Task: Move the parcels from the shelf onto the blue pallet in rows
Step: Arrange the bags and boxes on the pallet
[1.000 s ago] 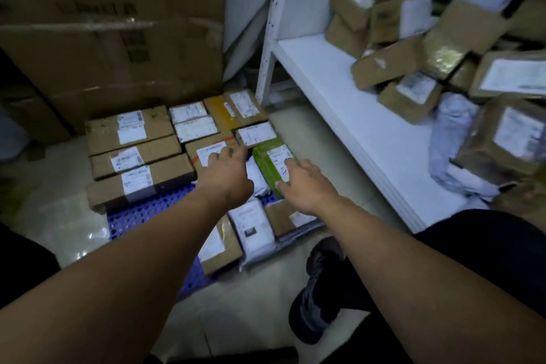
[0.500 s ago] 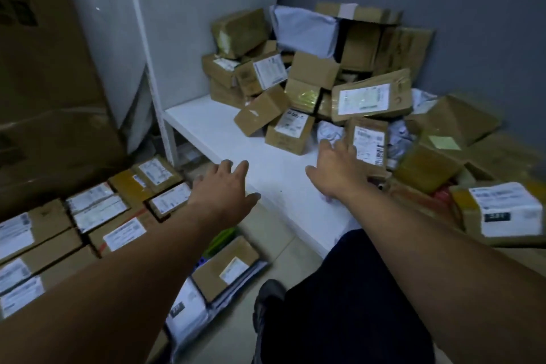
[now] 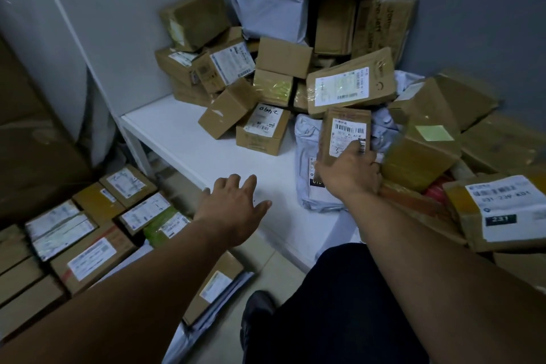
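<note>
At shelf (image 3: 183, 139) front, gripping small brown parcel (image 3: 345, 130) with right hand (image 3: 350, 171), fingers clamped round its lower end; hovering left hand (image 3: 233, 207) empty, fingers spread. Pick-up step. Next: lift clear, carry to parcel rows (image 3: 88, 245) lower left.

Left hand (image 3: 233, 210), right hand (image 3: 350, 174) bare; forearms (image 3: 133, 290) bare to frame edge. Trousers (image 3: 339, 304) black, plain cloth. Shoe (image 3: 258, 307) dark, rounded toe, faint sheen.

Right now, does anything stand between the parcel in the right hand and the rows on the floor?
Only the left hand, over the shelf edge, lies between the parcel the right hand grips and the rows.
</note>
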